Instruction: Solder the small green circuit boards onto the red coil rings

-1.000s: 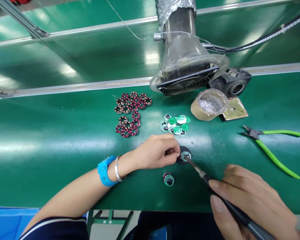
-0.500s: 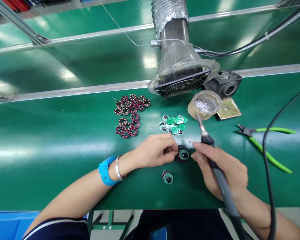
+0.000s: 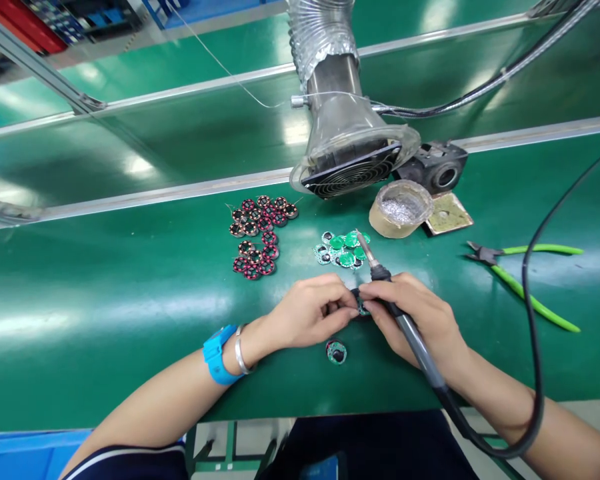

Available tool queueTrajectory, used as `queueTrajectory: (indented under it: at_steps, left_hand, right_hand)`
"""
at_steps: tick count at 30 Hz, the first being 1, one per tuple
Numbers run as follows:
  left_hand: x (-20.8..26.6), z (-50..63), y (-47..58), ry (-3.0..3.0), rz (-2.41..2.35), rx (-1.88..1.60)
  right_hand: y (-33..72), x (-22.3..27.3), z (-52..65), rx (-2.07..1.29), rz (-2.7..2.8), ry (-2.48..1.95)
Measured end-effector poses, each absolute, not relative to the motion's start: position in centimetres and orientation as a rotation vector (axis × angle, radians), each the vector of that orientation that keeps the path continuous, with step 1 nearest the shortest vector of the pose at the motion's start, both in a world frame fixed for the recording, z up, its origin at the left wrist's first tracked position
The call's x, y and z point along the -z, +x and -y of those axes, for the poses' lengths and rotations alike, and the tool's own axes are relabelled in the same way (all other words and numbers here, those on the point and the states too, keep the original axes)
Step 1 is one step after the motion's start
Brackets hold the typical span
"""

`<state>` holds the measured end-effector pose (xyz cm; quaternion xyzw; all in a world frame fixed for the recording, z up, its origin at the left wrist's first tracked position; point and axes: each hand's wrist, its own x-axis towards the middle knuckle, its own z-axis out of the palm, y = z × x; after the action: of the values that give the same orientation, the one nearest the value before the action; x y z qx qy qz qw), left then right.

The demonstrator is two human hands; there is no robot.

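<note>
My right hand [image 3: 415, 320] is closed around a soldering iron [image 3: 405, 328], whose tip points up and left over the small circuit boards [image 3: 347, 257]. Its thumb and forefinger also reach a round circuit board [image 3: 363, 307] on a dark round base. From the other side, my left hand [image 3: 320, 308] pinches at the edge of that same board. Fingers of both hands cover most of it. Nearer me lies a second round board [image 3: 337, 352], with a red-and-black edge showing beneath it.
Several wound coil rings [image 3: 253, 250] lie at left. Behind stand a fume extractor hood [image 3: 355, 160], a pot of solder bits [image 3: 401, 208], an iron holder [image 3: 437, 170] and a sponge tray [image 3: 449, 213]. Green-handled cutters [image 3: 525, 287] lie right; the iron's cable [image 3: 530, 320] loops nearby.
My right hand has moved left to the round board, carrying the soldering iron away from the pot's rim. My left hand remains at the board's edge. The whole view has shifted slightly.
</note>
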<state>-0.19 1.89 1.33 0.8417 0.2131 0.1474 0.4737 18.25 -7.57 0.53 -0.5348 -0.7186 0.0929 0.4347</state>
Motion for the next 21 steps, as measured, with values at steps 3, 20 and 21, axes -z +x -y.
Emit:
queueTrajectory:
  at_steps: [3, 20, 21]
  left_hand:
    - [-1.24, -1.62, 0.37, 1.837, -0.675, -0.308]
    - [-1.47, -2.26, 0.82, 1.491, -0.79, -0.097]
    - [-1.52, -2.31, 0.91, 1.493, -0.803, -0.086]
  right_hand:
    - [18.26, -0.42, 7.5, -0.202, 1.806, -1.286]
    - [18.68, -0.46, 7.98, -0.26, 1.928, -1.169]
    - [18.76, -0.59, 8.06, -0.265, 1.917, -1.175]
